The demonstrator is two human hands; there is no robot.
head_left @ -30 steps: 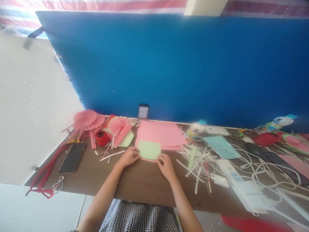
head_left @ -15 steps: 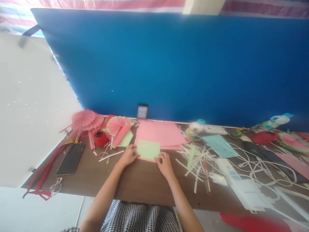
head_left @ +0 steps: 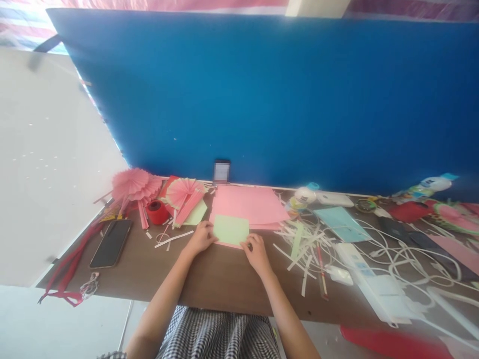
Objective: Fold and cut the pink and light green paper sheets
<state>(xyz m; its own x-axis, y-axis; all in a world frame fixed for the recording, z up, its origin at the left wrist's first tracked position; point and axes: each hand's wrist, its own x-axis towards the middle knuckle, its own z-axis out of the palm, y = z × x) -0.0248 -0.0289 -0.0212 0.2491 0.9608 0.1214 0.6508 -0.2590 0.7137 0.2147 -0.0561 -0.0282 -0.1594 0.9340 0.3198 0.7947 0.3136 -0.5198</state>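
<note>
A light green sheet of paper [head_left: 231, 230] lies over a pink piece whose edge shows along its near side. My left hand [head_left: 202, 237] pinches the left edge of these papers, fingers bent. At the near right corner, my right hand [head_left: 256, 249] grips them between thumb and fingers. Behind them a stack of larger pink paper sheets [head_left: 249, 204] lies flat, partly covered by the green sheet.
To the left are pink folded paper fans [head_left: 134, 184], a red tape roll [head_left: 157, 213] and a black phone [head_left: 111, 243]. Cut paper strips [head_left: 309, 239], a glue bottle [head_left: 304, 195], a blue-green sheet [head_left: 342, 223] and a white power strip [head_left: 361, 279] with tangled cables lie right.
The view has shifted very slightly. Both hands keep their hold on the green and pink papers, with no clear movement.
</note>
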